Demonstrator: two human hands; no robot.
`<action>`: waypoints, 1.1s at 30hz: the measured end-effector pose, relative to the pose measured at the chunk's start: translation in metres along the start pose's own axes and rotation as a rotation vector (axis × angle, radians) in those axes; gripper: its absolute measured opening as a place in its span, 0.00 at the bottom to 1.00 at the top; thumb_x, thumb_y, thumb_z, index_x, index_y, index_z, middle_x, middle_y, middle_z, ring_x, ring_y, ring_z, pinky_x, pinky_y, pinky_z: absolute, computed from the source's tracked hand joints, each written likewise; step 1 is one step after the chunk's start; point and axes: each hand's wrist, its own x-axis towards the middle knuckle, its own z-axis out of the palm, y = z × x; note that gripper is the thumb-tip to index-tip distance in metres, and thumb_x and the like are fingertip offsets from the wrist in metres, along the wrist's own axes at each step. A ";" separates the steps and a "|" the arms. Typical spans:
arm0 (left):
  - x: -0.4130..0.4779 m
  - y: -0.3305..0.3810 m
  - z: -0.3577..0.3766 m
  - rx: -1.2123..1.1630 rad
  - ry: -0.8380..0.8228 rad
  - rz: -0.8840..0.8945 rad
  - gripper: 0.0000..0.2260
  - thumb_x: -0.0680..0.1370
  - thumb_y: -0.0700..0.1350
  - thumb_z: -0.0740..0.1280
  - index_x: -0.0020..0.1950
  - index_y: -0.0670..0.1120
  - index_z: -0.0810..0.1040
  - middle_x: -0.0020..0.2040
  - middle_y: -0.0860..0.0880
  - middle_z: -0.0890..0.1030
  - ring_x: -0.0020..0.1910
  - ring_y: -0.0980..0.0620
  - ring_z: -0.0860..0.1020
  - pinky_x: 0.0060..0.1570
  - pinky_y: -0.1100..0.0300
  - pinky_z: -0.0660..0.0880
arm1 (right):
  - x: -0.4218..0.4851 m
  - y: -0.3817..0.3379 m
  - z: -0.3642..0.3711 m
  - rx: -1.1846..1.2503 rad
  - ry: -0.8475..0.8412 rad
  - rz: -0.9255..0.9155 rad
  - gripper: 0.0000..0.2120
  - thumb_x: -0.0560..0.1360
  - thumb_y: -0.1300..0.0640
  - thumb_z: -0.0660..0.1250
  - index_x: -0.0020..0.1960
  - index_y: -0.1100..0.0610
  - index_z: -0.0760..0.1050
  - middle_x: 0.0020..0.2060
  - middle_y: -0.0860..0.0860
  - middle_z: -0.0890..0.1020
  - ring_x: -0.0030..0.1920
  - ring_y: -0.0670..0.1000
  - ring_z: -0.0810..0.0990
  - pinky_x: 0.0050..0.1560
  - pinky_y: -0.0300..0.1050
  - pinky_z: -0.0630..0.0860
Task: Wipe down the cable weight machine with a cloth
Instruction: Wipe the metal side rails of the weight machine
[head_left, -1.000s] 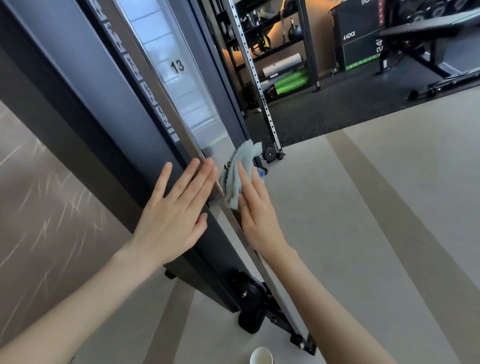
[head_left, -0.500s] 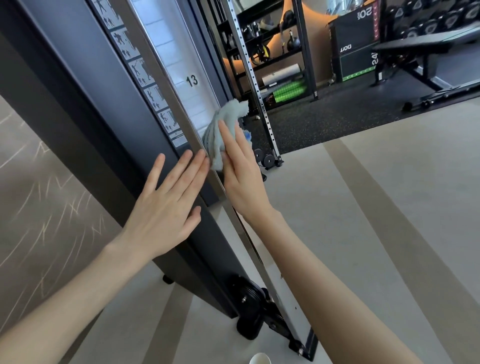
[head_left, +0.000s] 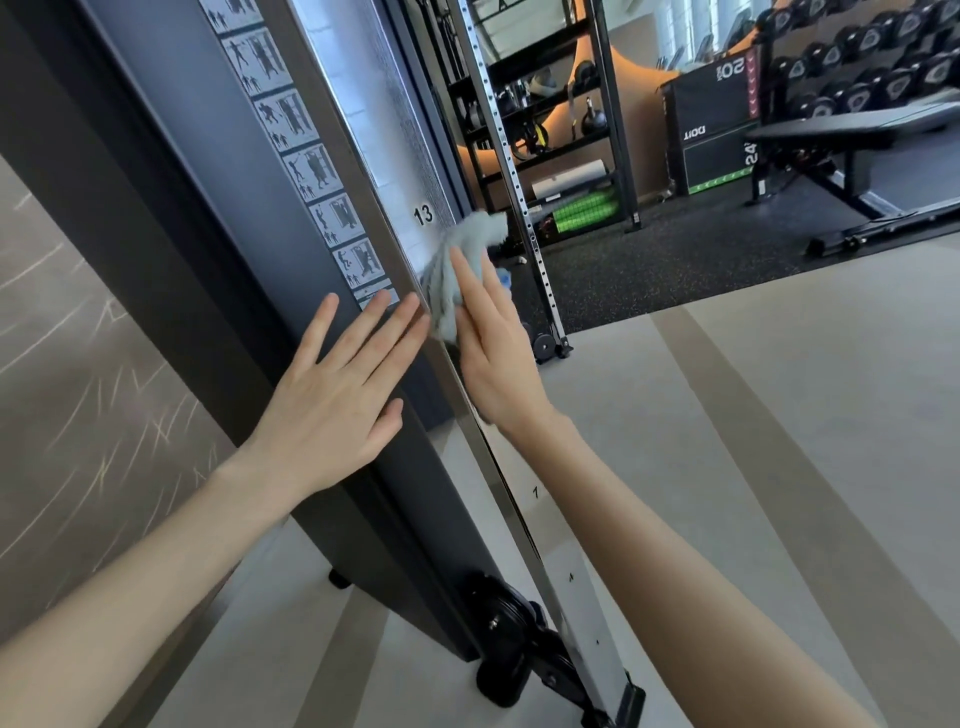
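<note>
One crumpled cloth (head_left: 470, 234), smooth glossy machine (head_left: 182, 156)

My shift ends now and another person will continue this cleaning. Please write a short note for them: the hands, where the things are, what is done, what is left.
Left hand: open, flat on the dark side of the machine.
Right hand: open, straight fingers press the cloth against the shiny front panel, just below the number 13.
Done: which parts are already wiped cannot be seen.
Left: probably the panel above 13 and down to the base.
</note>
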 end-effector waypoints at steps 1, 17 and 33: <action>0.001 -0.004 -0.002 0.007 -0.008 0.011 0.31 0.77 0.49 0.59 0.78 0.41 0.58 0.78 0.43 0.57 0.78 0.45 0.54 0.75 0.40 0.47 | 0.017 -0.009 0.000 0.002 0.001 -0.020 0.23 0.81 0.56 0.50 0.76 0.55 0.58 0.75 0.57 0.59 0.76 0.57 0.55 0.72 0.53 0.60; -0.004 0.030 0.007 -0.064 -0.001 -0.052 0.32 0.78 0.49 0.58 0.79 0.39 0.54 0.79 0.41 0.55 0.78 0.46 0.52 0.76 0.43 0.45 | -0.083 0.055 0.002 0.011 0.024 0.094 0.23 0.83 0.62 0.52 0.77 0.55 0.57 0.75 0.54 0.60 0.76 0.48 0.55 0.75 0.46 0.56; -0.036 0.162 0.064 -0.289 -0.093 0.201 0.23 0.77 0.45 0.60 0.71 0.38 0.72 0.73 0.38 0.68 0.73 0.42 0.64 0.73 0.38 0.56 | -0.210 0.094 -0.066 -0.300 -0.231 0.351 0.16 0.79 0.66 0.61 0.66 0.60 0.74 0.63 0.54 0.77 0.54 0.54 0.78 0.51 0.53 0.77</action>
